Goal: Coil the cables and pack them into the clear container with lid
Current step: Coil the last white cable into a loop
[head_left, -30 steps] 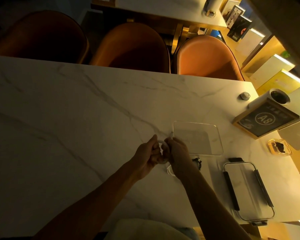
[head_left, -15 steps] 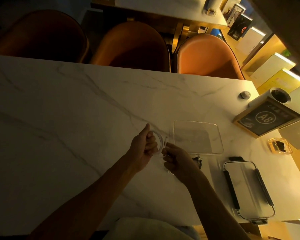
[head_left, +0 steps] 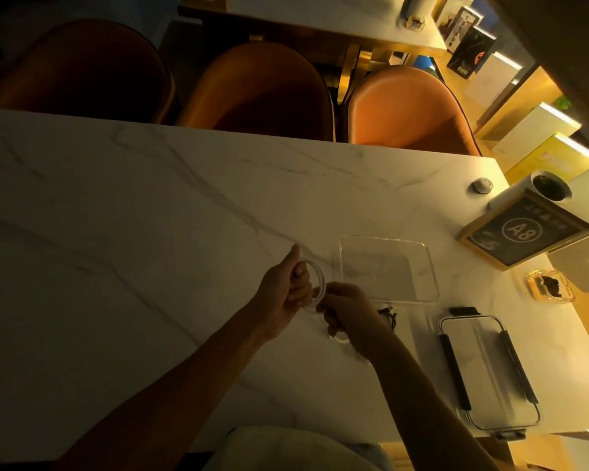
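Coiling: white cable [head_left: 315, 282] looped in a ring, held above the table [head_left: 150, 215], just left of the clear container [head_left: 422, 266].
Left hand [head_left: 283, 290]: fingers curled round the coil, gripping it.
Right hand [head_left: 349, 307]: pinching the cable near its loose end.
Risk: loops could spring open if either grip slackens; cable looks stiff.
Risk 2: other cables [head_left: 386, 314] under right wrist may snag.
Lid [head_left: 487, 372]: off, lying near the container, well clear.
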